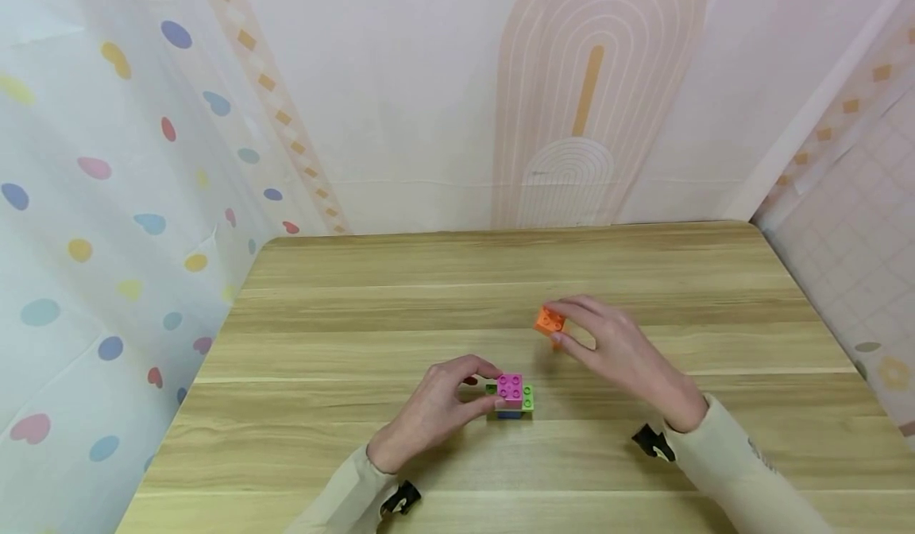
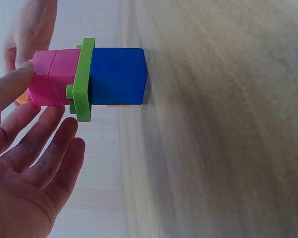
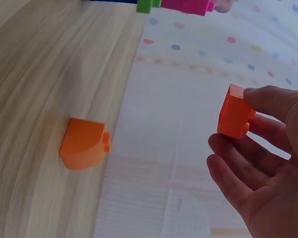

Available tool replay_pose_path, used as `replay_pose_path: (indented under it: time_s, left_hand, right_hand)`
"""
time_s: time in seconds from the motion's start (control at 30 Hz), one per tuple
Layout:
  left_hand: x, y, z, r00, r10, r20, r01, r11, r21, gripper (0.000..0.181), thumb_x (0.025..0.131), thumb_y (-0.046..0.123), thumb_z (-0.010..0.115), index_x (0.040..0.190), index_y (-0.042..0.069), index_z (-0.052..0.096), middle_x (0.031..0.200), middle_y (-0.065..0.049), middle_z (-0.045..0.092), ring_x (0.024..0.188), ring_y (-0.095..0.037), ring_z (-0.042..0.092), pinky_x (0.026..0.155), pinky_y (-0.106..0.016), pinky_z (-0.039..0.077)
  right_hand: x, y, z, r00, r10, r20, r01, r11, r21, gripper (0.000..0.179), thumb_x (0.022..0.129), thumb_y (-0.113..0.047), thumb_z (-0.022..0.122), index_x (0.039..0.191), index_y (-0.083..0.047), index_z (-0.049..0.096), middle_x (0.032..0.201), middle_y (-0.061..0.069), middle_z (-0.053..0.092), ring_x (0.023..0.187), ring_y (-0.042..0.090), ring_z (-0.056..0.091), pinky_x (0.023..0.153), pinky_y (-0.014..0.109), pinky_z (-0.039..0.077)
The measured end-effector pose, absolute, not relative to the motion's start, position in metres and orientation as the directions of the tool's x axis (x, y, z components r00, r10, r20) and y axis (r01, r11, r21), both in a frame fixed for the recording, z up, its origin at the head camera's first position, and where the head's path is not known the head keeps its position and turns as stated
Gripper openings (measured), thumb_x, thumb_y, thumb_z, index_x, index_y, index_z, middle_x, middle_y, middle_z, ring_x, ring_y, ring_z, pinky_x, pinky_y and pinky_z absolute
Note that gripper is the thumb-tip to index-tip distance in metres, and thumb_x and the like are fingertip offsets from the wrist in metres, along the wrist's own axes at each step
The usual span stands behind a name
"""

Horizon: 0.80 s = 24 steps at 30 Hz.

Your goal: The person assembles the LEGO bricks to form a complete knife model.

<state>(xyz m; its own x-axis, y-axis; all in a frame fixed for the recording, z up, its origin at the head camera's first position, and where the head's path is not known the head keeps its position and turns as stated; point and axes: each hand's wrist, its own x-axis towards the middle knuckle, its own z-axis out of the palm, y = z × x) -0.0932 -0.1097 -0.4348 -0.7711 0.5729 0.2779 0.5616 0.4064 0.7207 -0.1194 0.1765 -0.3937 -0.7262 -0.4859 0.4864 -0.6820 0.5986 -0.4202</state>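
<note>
A toy block stack stands on the table: a blue block (image 2: 118, 76) at the bottom, a thin green plate (image 2: 83, 79) over it, and two pink blocks (image 2: 64, 74) on top. My left hand (image 1: 439, 401) pinches the uppermost pink block (image 1: 510, 388) between thumb and finger. In my right hand (image 1: 616, 342) an orange block (image 3: 235, 111) is pinched by thumb and fingertips, raised off the table with its studs towards the palm. Below it, a second orange block (image 3: 83, 144) with one curved side sits on the table, mostly hidden in the head view.
The wood-grain table (image 1: 322, 311) reaches back to a pale patterned curtain (image 1: 400, 105). Another curtain with coloured dots (image 1: 107, 264) hangs along the left side. Black straps (image 1: 654, 443) show at the sleeve cuffs.
</note>
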Motion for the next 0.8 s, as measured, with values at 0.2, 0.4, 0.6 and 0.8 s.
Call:
replay_pose_path:
  time_s: [0.2,0.4,0.6,0.8]
  left_hand:
    - [-0.092,-0.110,-0.435,-0.778,0.568,0.268,0.551,0.412,0.726,0.028,0.090,0.013,0.082,0.114,0.006,0.070,0.114,-0.004,0.075,0.104,-0.019,0.071,0.091,-0.031,0.059]
    - [-0.092,-0.110,-0.434,-0.780,0.566,0.268,0.549,0.413,0.727,0.029,0.089,0.013,0.083,0.115,0.006,0.070,0.114,-0.003,0.075,0.105,-0.017,0.071,0.092,-0.031,0.059]
    - [-0.092,-0.109,-0.433,-0.776,0.570,0.270,0.553,0.410,0.725,0.028,0.090,0.014,0.082,0.115,0.006,0.070,0.114,-0.003,0.075,0.105,-0.019,0.071,0.092,-0.031,0.059]
    - [-0.091,-0.109,-0.432,-0.773,0.573,0.272,0.557,0.407,0.724,0.028,0.091,0.015,0.082,0.115,0.007,0.070,0.114,-0.003,0.075,0.105,-0.021,0.072,0.092,-0.031,0.059]
  right_hand:
    - [-0.111,0.171,-0.389,-0.687,-0.509,0.519,-0.723,0.551,-0.417,0.044,0.090,-0.010,0.081,0.130,0.000,0.067,0.126,0.013,0.070,0.107,0.029,0.071,0.087,0.046,0.061]
    - [-0.102,0.166,-0.385,-0.650,-0.545,0.529,-0.759,0.496,-0.422,0.044,0.090,-0.009,0.080,0.131,-0.001,0.067,0.130,0.013,0.069,0.112,0.030,0.070,0.089,0.046,0.061]
    - [-0.095,0.161,-0.384,-0.634,-0.571,0.522,-0.773,0.473,-0.422,0.044,0.091,-0.009,0.079,0.132,-0.003,0.067,0.130,0.013,0.069,0.114,0.030,0.069,0.091,0.044,0.060]
    - [-0.091,0.157,-0.385,-0.635,-0.583,0.507,-0.773,0.465,-0.432,0.045,0.088,-0.007,0.081,0.131,-0.004,0.068,0.130,0.013,0.068,0.115,0.030,0.068,0.091,0.043,0.060]
